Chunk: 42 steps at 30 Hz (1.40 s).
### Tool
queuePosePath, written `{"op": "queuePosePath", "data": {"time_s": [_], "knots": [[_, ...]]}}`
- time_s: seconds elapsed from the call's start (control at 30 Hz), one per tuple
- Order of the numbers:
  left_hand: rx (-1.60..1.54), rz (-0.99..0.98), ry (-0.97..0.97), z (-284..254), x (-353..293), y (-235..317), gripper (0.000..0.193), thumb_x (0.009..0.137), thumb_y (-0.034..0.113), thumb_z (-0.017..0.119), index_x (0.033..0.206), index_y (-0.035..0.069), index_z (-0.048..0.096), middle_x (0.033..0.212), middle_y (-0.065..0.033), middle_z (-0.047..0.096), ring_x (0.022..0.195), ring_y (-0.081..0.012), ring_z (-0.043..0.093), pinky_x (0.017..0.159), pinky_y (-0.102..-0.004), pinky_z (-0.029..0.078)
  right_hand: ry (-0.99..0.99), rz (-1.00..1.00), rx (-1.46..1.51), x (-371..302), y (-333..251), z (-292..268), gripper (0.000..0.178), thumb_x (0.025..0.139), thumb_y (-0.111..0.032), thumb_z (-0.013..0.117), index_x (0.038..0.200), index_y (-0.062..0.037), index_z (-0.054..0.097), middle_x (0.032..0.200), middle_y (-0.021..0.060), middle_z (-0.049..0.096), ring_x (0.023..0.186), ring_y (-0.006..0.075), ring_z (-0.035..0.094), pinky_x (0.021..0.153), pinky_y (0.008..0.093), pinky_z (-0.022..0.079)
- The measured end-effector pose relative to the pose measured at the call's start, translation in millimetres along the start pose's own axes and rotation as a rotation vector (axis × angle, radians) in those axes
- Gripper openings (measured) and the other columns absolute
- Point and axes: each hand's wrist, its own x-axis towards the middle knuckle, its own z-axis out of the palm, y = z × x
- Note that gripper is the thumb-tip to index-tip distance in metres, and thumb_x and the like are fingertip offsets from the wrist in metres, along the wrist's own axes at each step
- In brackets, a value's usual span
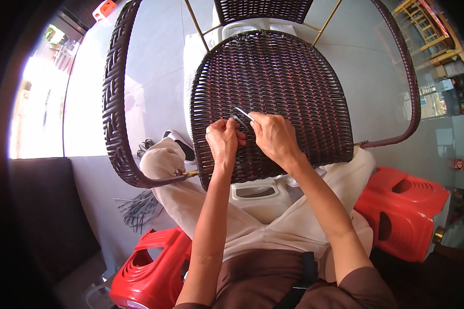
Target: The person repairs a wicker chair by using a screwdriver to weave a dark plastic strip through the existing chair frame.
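The seat (273, 77) of a woven wicker chair in dark brown lies in front of me, over my lap. My left hand (224, 141) is closed above the near left part of the weave, its thumb and fingers pinching a thin dark strip (239, 122). Just beside it, my right hand (274, 136) grips a slim silvery metal tool (243, 113) that points to the far left. The fingertips of both hands almost meet. My right fingers hide the rest of the tool, so its exact kind does not show.
Curved wrapped armrests (116, 98) flank the seat. Red plastic stools (404, 213) stand at both sides of me, and a white stool (260, 194) is under the chair. Loose grey strips (139, 208) lie on the left floor near shoes (180, 144). A wooden frame (428, 31) stands far right.
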Motion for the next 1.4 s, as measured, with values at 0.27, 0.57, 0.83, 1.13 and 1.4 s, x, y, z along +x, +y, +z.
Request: {"op": "queuePosePath", "data": {"time_s": [0.27,0.57,0.83,1.13,1.4], "knots": [[-0.006,-0.002,-0.023,1,-1,3,0.029,0.085,0.016,0.050,0.073,-0.008,0.060,0.052,-0.0127,0.059,0.039,-0.0148,0.054,0.040,-0.0256,0.044,-0.078,0.003,-0.036,3,-2,-4,0.016,0.083,-0.010,0.055,0.095,-0.0026,0.063,0.072,0.0198,0.061,0.066,0.0351,0.061,0.057,0.0417,0.049],[-0.093,0.030,0.013,-1,-4,1,0.021,0.086,0.013,0.052,0.085,-0.008,0.057,0.056,-0.0109,0.059,0.040,-0.0133,0.053,0.039,-0.0252,0.043,0.102,-0.056,0.055,-16,12,28,0.022,0.085,-0.011,0.053,0.104,-0.0029,0.058,0.071,0.0179,0.059,0.061,0.0380,0.059,0.054,0.0445,0.048],[0.040,0.196,0.043,4,-19,14,0.029,0.086,0.000,0.046,0.114,0.003,0.053,0.054,-0.0018,0.048,0.043,-0.0056,0.045,0.036,-0.0243,0.041,0.233,-0.097,0.060,-25,14,38,0.027,0.083,-0.009,0.056,0.110,-0.0047,0.058,0.073,0.0149,0.058,0.059,0.0339,0.059,0.049,0.0403,0.047],[0.172,0.194,0.034,9,-12,11,0.033,0.086,0.000,0.047,0.118,0.006,0.055,0.058,-0.0028,0.051,0.042,-0.0064,0.047,0.036,-0.0223,0.041,0.331,-0.142,0.129,-25,21,41,0.027,0.081,-0.007,0.059,0.108,-0.0060,0.059,0.069,0.0120,0.057,0.053,0.0305,0.058,0.045,0.0378,0.047],[-0.008,0.189,-0.027,3,-8,16,0.026,0.084,-0.001,0.047,0.110,0.000,0.043,0.059,-0.0066,0.055,0.041,-0.0090,0.049,0.037,-0.0225,0.040,0.297,-0.101,0.129,-26,16,38,0.027,0.080,-0.003,0.059,0.107,-0.0039,0.060,0.071,0.0127,0.058,0.058,0.0292,0.059,0.049,0.0361,0.046]]}}
